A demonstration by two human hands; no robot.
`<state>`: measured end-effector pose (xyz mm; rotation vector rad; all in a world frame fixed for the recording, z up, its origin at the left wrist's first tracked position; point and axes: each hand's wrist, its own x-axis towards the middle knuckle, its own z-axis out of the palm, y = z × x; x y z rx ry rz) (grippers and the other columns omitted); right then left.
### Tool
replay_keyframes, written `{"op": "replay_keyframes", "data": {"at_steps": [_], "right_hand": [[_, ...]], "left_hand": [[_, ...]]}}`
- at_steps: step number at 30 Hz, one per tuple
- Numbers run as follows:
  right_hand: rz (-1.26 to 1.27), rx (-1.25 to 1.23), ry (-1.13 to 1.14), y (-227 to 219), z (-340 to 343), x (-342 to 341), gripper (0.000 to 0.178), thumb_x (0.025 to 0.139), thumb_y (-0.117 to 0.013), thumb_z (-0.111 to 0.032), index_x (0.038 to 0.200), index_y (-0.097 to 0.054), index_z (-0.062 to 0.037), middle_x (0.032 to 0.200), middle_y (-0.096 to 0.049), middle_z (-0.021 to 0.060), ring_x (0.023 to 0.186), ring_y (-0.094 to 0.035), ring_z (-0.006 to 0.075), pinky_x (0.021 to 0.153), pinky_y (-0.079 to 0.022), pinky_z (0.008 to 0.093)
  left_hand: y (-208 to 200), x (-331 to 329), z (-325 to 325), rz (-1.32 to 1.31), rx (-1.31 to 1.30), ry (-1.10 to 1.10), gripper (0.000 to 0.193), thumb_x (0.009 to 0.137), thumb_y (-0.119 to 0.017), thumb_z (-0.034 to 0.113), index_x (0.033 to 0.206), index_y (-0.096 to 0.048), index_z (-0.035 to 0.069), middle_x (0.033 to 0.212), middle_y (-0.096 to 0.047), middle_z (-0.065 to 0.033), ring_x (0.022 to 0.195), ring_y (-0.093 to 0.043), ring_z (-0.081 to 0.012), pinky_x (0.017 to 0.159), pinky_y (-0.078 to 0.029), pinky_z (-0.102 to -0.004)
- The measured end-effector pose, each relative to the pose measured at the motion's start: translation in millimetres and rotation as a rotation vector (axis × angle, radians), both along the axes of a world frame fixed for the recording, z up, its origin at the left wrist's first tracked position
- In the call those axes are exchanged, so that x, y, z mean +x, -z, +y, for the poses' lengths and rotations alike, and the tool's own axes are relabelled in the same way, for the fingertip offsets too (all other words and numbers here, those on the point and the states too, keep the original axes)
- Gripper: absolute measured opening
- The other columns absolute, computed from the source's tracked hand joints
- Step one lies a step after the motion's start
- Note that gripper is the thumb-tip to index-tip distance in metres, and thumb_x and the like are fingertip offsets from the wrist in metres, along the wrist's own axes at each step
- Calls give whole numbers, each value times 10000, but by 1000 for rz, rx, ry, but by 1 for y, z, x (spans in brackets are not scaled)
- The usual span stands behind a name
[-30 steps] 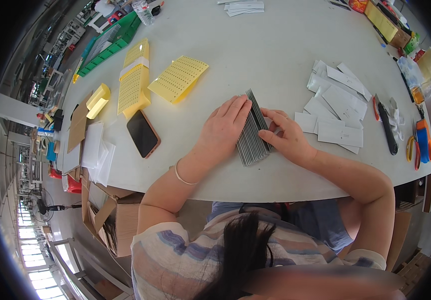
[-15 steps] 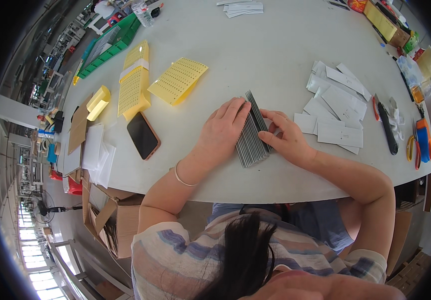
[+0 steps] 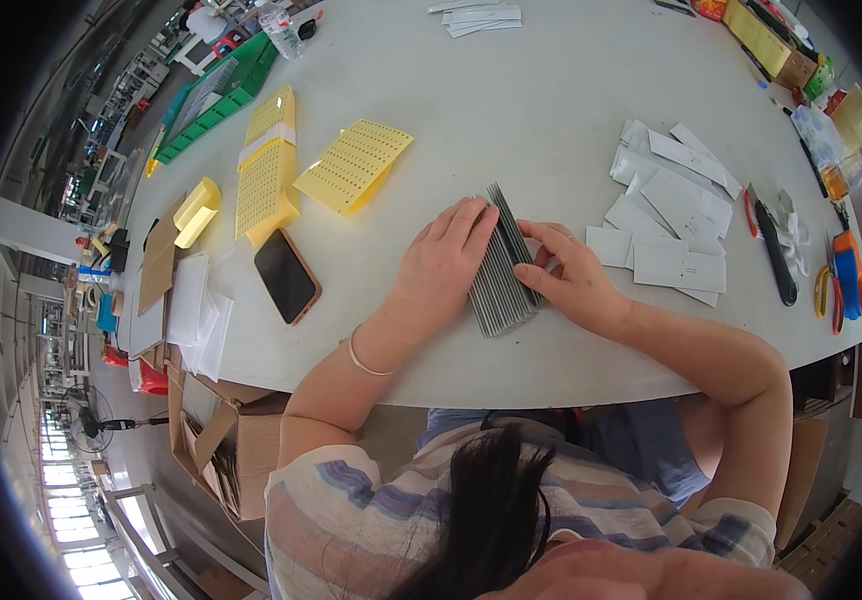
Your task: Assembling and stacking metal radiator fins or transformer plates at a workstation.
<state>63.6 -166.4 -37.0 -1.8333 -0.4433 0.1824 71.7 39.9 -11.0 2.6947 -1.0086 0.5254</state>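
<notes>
A row of thin grey strips point(image 3: 503, 268) lies packed side by side on the white table point(image 3: 511, 110). My left hand point(image 3: 443, 265) lies flat against the row's left side, fingers stretched along it. My right hand point(image 3: 571, 275) presses the row's right side with thumb and fingertips. The strips are squeezed between both hands. Part of the row is hidden under my left palm.
White paper sleeves point(image 3: 666, 205) lie scattered to the right, with a black knife point(image 3: 773, 250) and orange cutters point(image 3: 846, 270) beyond. A dark phone point(image 3: 287, 276) and yellow perforated trays point(image 3: 351, 165) sit to the left. Cardboard boxes point(image 3: 221, 440) stand below the table edge.
</notes>
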Motion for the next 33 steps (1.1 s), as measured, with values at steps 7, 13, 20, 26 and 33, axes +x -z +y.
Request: {"op": "replay_keyframes", "data": {"at_steps": [7, 13, 20, 26, 33], "right_hand": [[26, -8, -6, -4, 1, 3, 532, 869, -644, -215, 1319, -459, -2, 1207, -496, 141, 816, -579, 172, 722, -497, 297], [104, 42, 23, -13, 3, 0, 509, 878, -607, -179, 1347, -447, -62, 1224, -499, 156, 852, -572, 202, 763, -493, 315], [-196, -173, -38, -4, -5, 14, 373, 882, -508, -120, 1249, -533, -57, 1223, -499, 192, 979, -571, 309, 855, -474, 371], [-81, -351, 7, -24, 4, 7, 537, 788, -682, -409, 1162, -565, -42, 1178, -512, 185, 1016, -577, 321, 861, -484, 383], [-104, -341, -12, -15, 1, 13, 645, 714, -742, -472, 1152, -554, -37, 1183, -511, 188, 1029, -575, 326, 869, -486, 382]], "left_hand": [[0, 4, 1, -21, 5, 1, 598, 673, -624, -17, 1256, -492, -25, 1260, -487, -149, 1135, -521, -313, 932, -473, -371], [2, 5, 2, -15, 1, 2, 604, 671, -621, -26, 1260, -490, -24, 1262, -488, -153, 1140, -521, -316, 935, -475, -373], [0, 7, 5, -26, -64, 58, 441, 733, -581, -4, 1164, -489, -6, 1230, -504, -144, 1137, -537, -299, 891, -506, -360], [-2, 6, 8, 45, -94, 51, 337, 703, -584, -39, 1021, -477, -4, 1164, -501, -151, 1065, -556, -314, 810, -530, -367], [1, 7, 9, 14, -66, 34, 295, 708, -576, -39, 983, -473, -12, 1120, -495, -157, 1044, -560, -318, 793, -533, -355]]}}
